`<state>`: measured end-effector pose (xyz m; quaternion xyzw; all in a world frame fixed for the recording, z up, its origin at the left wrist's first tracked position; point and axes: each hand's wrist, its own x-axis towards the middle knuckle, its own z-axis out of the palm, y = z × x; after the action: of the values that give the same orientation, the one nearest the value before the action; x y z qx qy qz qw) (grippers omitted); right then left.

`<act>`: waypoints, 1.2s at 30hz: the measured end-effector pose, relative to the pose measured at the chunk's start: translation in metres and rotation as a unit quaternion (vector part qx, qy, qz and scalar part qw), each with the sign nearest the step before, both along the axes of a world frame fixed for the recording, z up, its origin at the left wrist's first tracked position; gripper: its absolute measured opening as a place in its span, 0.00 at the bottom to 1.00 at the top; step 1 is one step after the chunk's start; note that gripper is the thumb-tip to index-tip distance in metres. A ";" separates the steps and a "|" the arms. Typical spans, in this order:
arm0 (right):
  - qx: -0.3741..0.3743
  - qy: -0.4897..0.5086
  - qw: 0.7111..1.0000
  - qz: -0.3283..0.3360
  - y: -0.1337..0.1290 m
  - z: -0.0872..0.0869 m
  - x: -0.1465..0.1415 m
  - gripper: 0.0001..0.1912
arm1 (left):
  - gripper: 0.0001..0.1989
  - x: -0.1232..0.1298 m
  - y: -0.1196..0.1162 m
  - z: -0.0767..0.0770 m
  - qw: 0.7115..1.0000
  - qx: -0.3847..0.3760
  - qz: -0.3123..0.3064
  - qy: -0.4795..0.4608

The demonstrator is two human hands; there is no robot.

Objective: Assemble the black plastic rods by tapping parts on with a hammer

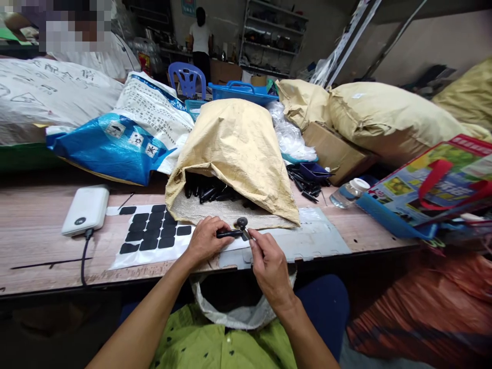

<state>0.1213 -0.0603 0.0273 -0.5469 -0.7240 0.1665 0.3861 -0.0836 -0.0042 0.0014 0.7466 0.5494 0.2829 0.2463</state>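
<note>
At the table's front edge my left hand (207, 239) is closed around a slim black handle (229, 233), which points to the right. My right hand (267, 259) pinches a small metal-coloured tool (246, 236) with a dark round head (242, 222), held against the handle's right end. Whether the two are joined I cannot tell. Just behind my hands lies an open tan sack (238, 138) with several black pieces (209, 193) in its mouth. Left of my left hand is a white sheet (154, 251) bearing several black rounded patches (150, 233).
A white power bank (86, 210) with a black cable lies at the left. A blue-and-white bag (126, 138) is behind it. At the right are loose black pieces (307, 187), a lidded jar (349, 193) and a printed bag (434, 184). A person (200, 38) stands far back.
</note>
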 end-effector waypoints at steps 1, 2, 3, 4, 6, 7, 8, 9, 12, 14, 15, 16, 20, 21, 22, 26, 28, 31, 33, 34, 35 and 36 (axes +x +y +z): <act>-0.005 -0.003 1.000 0.006 -0.002 -0.003 -0.002 0.19 | 0.07 0.000 0.001 -0.001 1.000 -0.001 0.001 -0.001; -0.010 -0.008 1.000 0.010 -0.003 -0.005 -0.004 0.19 | 0.07 0.000 0.001 -0.002 1.000 -0.002 0.002 -0.001; -0.014 -0.016 1.000 0.014 -0.003 -0.007 -0.005 0.19 | 0.07 0.000 0.002 -0.002 1.000 -0.004 0.003 -0.001; -0.016 -0.025 0.999 0.017 -0.003 -0.009 -0.005 0.20 | 0.06 0.000 0.002 -0.002 1.000 -0.006 0.005 -0.002; -0.010 -0.043 0.999 0.021 -0.004 -0.009 -0.007 0.21 | 0.06 0.000 0.002 -0.002 1.000 -0.010 0.008 -0.006; -0.003 -0.050 0.999 0.020 -0.004 -0.008 -0.007 0.21 | 0.07 0.000 0.002 -0.002 1.000 -0.010 0.009 -0.009; 0.008 -0.057 0.998 0.018 -0.004 -0.007 -0.008 0.22 | 0.07 0.000 0.002 -0.002 1.000 -0.010 0.009 -0.013; 0.019 -0.065 0.998 0.014 -0.004 -0.006 -0.009 0.23 | 0.07 0.000 0.002 -0.001 1.000 -0.010 0.009 -0.017; 0.032 -0.110 0.993 0.006 -0.005 -0.004 -0.010 0.26 | 0.07 0.000 0.002 -0.001 1.000 -0.010 0.009 -0.021; 0.023 -0.142 0.990 0.002 -0.005 -0.003 -0.010 0.26 | 0.07 0.000 0.002 -0.001 1.000 -0.010 0.013 -0.018; 0.019 -0.148 0.989 -0.001 -0.005 -0.003 -0.009 0.26 | 0.06 0.000 0.002 -0.001 1.000 -0.009 0.014 -0.018; 0.019 -0.144 0.989 -0.005 -0.004 -0.002 -0.008 0.25 | 0.06 0.000 0.002 -0.001 1.000 -0.009 0.014 -0.019; 0.043 -0.100 0.994 -0.028 -0.004 -0.001 -0.002 0.24 | 0.06 -0.001 0.002 -0.002 1.000 -0.007 0.007 -0.023; 0.043 -0.101 0.994 -0.031 -0.004 -0.001 -0.001 0.24 | 0.07 -0.001 0.002 -0.002 1.000 -0.007 0.008 -0.021; 0.037 -0.106 0.993 -0.029 -0.004 -0.002 0.000 0.24 | 0.07 -0.001 0.002 -0.002 1.000 -0.007 0.010 -0.019; -0.001 -0.119 0.993 -0.021 -0.006 -0.006 0.003 0.23 | 0.07 0.000 0.001 -0.001 1.000 -0.005 0.017 -0.014; 0.001 -0.112 0.993 -0.039 -0.002 -0.005 0.006 0.22 | 0.07 0.001 0.001 0.001 1.000 -0.002 0.015 -0.011; 0.020 -0.122 0.989 -0.080 0.011 -0.002 0.016 0.20 | 0.07 0.001 -0.001 0.003 1.000 0.001 0.012 -0.004; 0.032 -0.155 0.982 -0.104 0.024 -0.004 0.024 0.19 | 0.07 0.000 -0.001 0.002 1.000 0.003 0.008 -0.004; 0.041 -0.179 0.977 -0.111 0.029 -0.007 0.029 0.18 | 0.07 0.000 -0.001 0.002 1.000 0.005 0.005 -0.004; 0.054 -0.206 0.970 -0.116 0.035 -0.012 0.033 0.18 | 0.07 -0.001 -0.001 0.001 1.000 0.007 0.003 -0.005; 0.063 -0.229 0.964 -0.120 0.038 -0.016 0.036 0.17 | 0.07 -0.001 -0.001 0.001 1.000 0.009 0.000 -0.005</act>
<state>0.1574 -0.0219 0.0108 -0.6280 -0.7311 -0.0572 0.2606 -0.0847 -0.0051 0.0021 0.7475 0.5457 0.2915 0.2420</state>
